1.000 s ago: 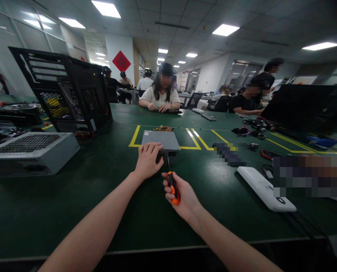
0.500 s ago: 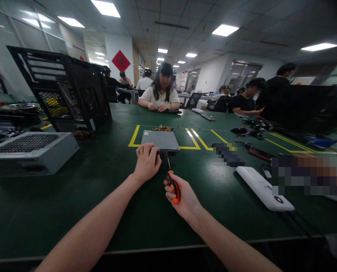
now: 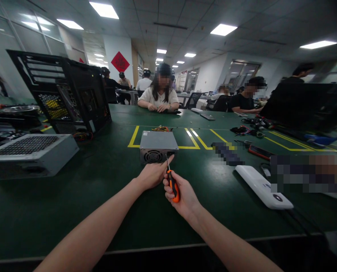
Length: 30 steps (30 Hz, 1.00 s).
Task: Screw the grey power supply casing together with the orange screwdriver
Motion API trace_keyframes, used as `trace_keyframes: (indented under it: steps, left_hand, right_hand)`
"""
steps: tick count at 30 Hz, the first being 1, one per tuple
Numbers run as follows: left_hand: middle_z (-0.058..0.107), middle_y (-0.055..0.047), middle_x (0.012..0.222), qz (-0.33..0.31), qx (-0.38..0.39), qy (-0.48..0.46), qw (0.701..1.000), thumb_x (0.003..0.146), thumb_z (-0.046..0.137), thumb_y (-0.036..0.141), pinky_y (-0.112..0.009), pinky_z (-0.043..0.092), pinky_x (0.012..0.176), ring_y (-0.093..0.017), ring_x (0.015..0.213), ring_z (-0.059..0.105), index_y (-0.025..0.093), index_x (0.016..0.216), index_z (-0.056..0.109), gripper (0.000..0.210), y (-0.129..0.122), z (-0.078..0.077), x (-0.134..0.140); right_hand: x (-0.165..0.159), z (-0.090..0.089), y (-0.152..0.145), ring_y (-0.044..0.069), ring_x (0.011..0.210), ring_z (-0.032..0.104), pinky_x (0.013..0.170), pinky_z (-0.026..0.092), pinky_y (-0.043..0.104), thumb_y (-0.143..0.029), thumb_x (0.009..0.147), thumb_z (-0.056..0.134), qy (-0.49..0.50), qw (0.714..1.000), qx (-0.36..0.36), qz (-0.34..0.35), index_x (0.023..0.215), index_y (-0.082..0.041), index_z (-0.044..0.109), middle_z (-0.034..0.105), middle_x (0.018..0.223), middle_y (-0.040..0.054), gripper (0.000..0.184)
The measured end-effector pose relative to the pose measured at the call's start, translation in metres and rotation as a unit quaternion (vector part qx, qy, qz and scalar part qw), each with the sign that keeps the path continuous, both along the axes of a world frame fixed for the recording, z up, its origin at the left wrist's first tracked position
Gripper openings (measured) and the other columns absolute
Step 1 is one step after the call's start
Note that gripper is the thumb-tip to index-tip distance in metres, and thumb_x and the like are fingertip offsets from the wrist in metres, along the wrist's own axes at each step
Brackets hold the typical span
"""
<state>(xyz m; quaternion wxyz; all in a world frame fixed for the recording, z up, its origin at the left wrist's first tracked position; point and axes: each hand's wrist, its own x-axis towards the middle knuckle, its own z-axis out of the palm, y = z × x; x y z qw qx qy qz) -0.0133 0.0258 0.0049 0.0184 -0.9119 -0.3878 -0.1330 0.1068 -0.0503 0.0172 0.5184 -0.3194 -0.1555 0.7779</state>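
Observation:
A grey computer power supply (image 3: 159, 140) lies on the green table in front of me, its round fan grille and socket facing my hands. My right hand (image 3: 179, 190) is wrapped round the orange and black handle of a screwdriver (image 3: 173, 185). The thin shaft points up and away, with its tip at the front face near the socket. Just below that face is my left hand (image 3: 152, 175), its index finger stretched out toward the socket, behind the shaft. Its other fingers are partly hidden, and I see nothing held in it.
To the left stand a black computer case (image 3: 72, 94) and a second power supply (image 3: 32, 153). A white power bank (image 3: 263, 187) with a cable, a red-edged device (image 3: 260, 152) and loose cables (image 3: 246, 131) lie to the right. Across the table sits a person (image 3: 159, 94).
My left hand has let go of the power supply's front left edge and dropped lower, its index finger now extended rightward. The fan grille has come into view. The screwdriver stays nearly in place.

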Motion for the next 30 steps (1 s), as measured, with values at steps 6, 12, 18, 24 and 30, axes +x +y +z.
trace_keyframes:
  steps: [6, 12, 18, 24, 30]
  left_hand:
    - [0.062, -0.008, 0.089, 0.004, -0.017, 0.013, 1.0, 0.08, 0.036, 0.018, -0.027, 0.042, 0.066, -0.018, 0.075, 0.06, 0.015, 0.138, -0.002, 0.07, 0.0024, -0.0015, 0.0016]
    - [0.062, -0.006, 0.087, 0.01, -0.036, -0.006, 0.999, 0.081, 0.037, 0.023, -0.025, 0.04, 0.059, -0.017, 0.069, 0.059, 0.019, 0.139, 0.0, 0.068, 0.0024, -0.0011, 0.0013]
    - [0.061, 0.001, 0.076, 0.02, -0.104, -0.018, 0.994, 0.076, 0.039, 0.018, -0.02, 0.036, 0.055, -0.014, 0.063, 0.058, 0.025, 0.138, -0.001, 0.074, 0.005, -0.0019, -0.0006]
    - [0.061, 0.002, 0.074, 0.007, -0.095, -0.049, 0.994, 0.079, 0.035, 0.02, -0.021, 0.035, 0.055, -0.015, 0.063, 0.058, 0.029, 0.138, 0.001, 0.069, 0.0063, -0.0049, -0.0016]
    - [0.061, 0.003, 0.074, 0.0, -0.095, -0.034, 0.995, 0.075, 0.041, 0.019, -0.02, 0.033, 0.051, -0.014, 0.061, 0.057, 0.027, 0.138, -0.004, 0.078, 0.007, -0.007, -0.0027]
  right_hand:
    - [-0.0006, -0.0006, 0.0003, 0.003, 0.038, 0.039, 0.033, 0.026, 0.011, -0.026, 0.083, 0.046, -0.005, 1.0, -0.001, -0.006, 0.075, -0.013, 0.052, 0.051, 0.058, 0.0002, 0.017]
    - [-0.002, 0.0017, -0.0017, 0.002, 0.039, 0.039, 0.032, 0.023, 0.011, -0.017, 0.077, 0.053, -0.019, 0.999, -0.001, -0.04, 0.074, -0.014, 0.051, 0.051, 0.06, -0.0007, 0.005]
    - [-0.003, 0.003, -0.0031, 0.005, 0.044, 0.045, 0.036, 0.032, 0.012, -0.023, 0.08, 0.051, -0.021, 1.0, -0.009, -0.019, 0.077, -0.013, 0.055, 0.051, 0.06, 0.0005, 0.011]
    - [-0.0025, 0.0012, -0.0018, 0.003, 0.041, 0.04, 0.031, 0.025, 0.011, -0.021, 0.081, 0.05, -0.029, 0.999, -0.01, -0.045, 0.075, -0.013, 0.054, 0.05, 0.059, -0.0001, 0.011]
    - [-0.0026, 0.0018, -0.0016, 0.004, 0.044, 0.043, 0.036, 0.033, 0.012, -0.023, 0.085, 0.043, -0.02, 1.0, -0.014, -0.018, 0.077, -0.011, 0.055, 0.051, 0.062, 0.0018, 0.019]
